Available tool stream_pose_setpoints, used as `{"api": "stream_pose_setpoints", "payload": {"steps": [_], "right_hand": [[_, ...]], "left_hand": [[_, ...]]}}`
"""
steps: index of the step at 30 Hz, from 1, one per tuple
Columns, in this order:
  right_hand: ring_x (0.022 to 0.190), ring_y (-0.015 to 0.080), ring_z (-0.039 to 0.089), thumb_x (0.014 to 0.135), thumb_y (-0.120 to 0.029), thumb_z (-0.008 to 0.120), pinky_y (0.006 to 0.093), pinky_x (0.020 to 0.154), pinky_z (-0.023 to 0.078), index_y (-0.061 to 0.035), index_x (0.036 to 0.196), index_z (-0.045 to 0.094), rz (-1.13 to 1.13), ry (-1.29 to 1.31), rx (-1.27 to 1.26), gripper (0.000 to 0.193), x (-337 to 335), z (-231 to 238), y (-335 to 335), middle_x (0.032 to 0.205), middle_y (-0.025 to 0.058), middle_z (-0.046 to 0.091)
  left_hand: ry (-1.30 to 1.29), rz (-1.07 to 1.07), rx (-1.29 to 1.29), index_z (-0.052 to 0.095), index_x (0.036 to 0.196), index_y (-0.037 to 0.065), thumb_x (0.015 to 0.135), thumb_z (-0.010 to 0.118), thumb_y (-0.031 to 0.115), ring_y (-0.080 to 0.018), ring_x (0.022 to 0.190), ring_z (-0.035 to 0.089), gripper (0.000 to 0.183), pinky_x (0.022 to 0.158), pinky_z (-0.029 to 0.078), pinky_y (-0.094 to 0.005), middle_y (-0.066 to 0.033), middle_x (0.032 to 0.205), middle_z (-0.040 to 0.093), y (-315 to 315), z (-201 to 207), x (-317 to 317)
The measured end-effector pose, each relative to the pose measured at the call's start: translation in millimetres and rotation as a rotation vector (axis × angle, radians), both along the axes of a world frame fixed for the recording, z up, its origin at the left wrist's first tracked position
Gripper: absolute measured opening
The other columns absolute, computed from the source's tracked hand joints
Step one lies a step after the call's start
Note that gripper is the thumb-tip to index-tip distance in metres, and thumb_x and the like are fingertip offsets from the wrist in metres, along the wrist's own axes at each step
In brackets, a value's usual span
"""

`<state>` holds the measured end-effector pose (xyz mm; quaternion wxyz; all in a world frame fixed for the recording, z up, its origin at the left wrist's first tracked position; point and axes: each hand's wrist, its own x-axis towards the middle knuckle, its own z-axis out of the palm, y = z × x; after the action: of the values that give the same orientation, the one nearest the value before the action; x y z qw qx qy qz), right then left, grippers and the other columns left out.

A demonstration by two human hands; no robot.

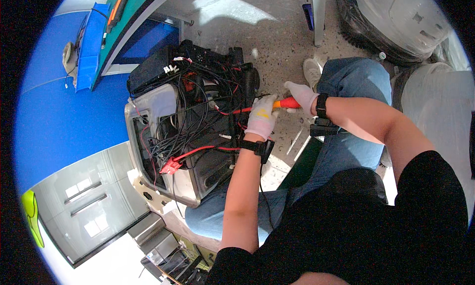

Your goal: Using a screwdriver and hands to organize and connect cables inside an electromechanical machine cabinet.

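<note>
My left hand (pixel 262 114), in a white glove with a yellow patch, is closed around a red-and-orange rod-like piece (pixel 289 103). My right hand (pixel 302 96), gloved too, grips the piece's red end. Whether this is a tool handle or a cable end I cannot tell. A red cable (pixel 237 111) runs into the left hand from the other side. Beside my hands lies a machine body (pixel 210 156) on its side, its opening full of tangled black wires (pixel 185 112). A red plug connector (pixel 170 166) on a second red cable rests on its near left part.
A green-topped bench (pixel 133 8) with a blue tray (pixel 90 52) and an orange-black tool (pixel 118 9) stands at the upper left. Plastic-wrapped machines (pixel 405 18) stand at the right. A white table leg (pixel 316 18) rises at the top; electronics (pixel 173 258) lie below left.
</note>
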<state>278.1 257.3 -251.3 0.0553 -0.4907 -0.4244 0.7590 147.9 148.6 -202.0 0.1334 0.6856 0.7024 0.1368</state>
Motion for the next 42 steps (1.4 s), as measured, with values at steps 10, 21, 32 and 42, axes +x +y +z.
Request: {"api": "stream_pose_setpoints", "payload": {"steps": [10, 21, 32, 42], "right_hand": [[0.072, 0.0258, 0.061, 0.088, -0.034, 0.041, 0.0392, 0.061, 0.047, -0.0011, 0.096, 0.054, -0.042, 0.015, -0.123, 0.037, -1.7, 6.8, 0.0, 0.078, 0.0165, 0.058], [0.067, 0.0194, 0.058, 0.087, -0.036, 0.047, 0.0316, 0.049, 0.054, -0.0014, 0.098, 0.054, 0.161, 0.034, 0.218, 0.036, 1.3, -19.4, 1.0, 0.084, 0.0116, 0.053], [0.064, 0.0207, 0.062, 0.086, -0.038, 0.050, 0.0312, 0.047, 0.054, -0.0034, 0.093, 0.054, 0.025, 0.043, 0.000, 0.036, -0.6, -16.1, 0.4, 0.083, 0.0100, 0.056], [0.067, 0.0211, 0.062, 0.088, -0.035, 0.047, 0.0318, 0.048, 0.054, -0.0017, 0.097, 0.053, 0.107, 0.071, 0.135, 0.035, -1.1, -23.5, -0.6, 0.087, 0.0120, 0.056]], "left_hand": [[-0.113, 0.074, -0.133, 0.052, 0.101, 0.001, 0.072, 0.067, 0.011, -0.0376, 0.089, 0.054, 0.034, 0.077, 0.045, -0.0400, -0.0178, 0.096, 0.055, 3.6, 6.9, -5.1], [-0.149, 0.113, -0.088, 0.053, 0.104, 0.002, 0.069, 0.068, 0.008, -0.0349, 0.096, 0.054, 0.038, 0.079, 0.045, -0.0389, -0.0158, 0.104, 0.055, 2.5, 9.8, -2.6], [-0.188, 0.079, -0.201, 0.053, 0.106, 0.003, 0.073, 0.065, 0.008, -0.0349, 0.097, 0.053, 0.035, 0.082, 0.044, -0.0380, -0.0185, 0.105, 0.055, 1.3, 11.1, -7.3], [-0.109, 0.131, -0.192, 0.053, 0.102, 0.004, 0.070, 0.068, 0.011, -0.0350, 0.095, 0.054, 0.036, 0.080, 0.044, -0.0387, -0.0165, 0.099, 0.054, 7.3, 14.1, -1.6]]}}
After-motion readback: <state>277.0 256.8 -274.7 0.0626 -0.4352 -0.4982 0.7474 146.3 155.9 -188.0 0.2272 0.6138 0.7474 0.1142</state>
